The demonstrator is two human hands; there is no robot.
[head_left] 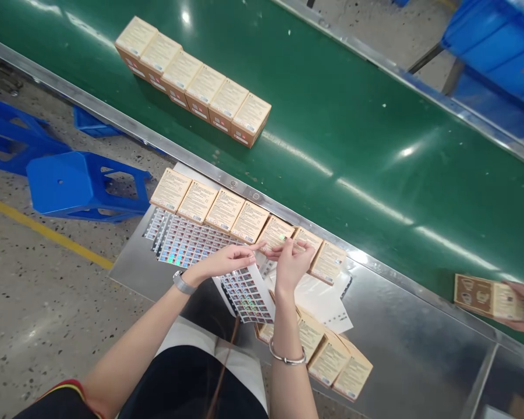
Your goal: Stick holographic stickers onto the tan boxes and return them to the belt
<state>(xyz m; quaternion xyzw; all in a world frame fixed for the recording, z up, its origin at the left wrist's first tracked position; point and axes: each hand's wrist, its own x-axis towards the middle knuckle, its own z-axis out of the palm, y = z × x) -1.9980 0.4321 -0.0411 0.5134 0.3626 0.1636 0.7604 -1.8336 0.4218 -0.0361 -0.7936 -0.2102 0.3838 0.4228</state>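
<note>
"Silvery sticker sheet (247, 297): which hand has it, and where?"

"The left hand (233, 260), near the middle of the frame, pinches its upper edge; the sheet slants just below."

"And the right hand (293, 265)?"

"Fingers bent over the row of cartons (250, 220) at centre; whether it grips anything, I cannot tell."

"Those boxes (205, 84) at upper left of the frame?"

"Six, lined up on the green belt (353, 134)."
</note>
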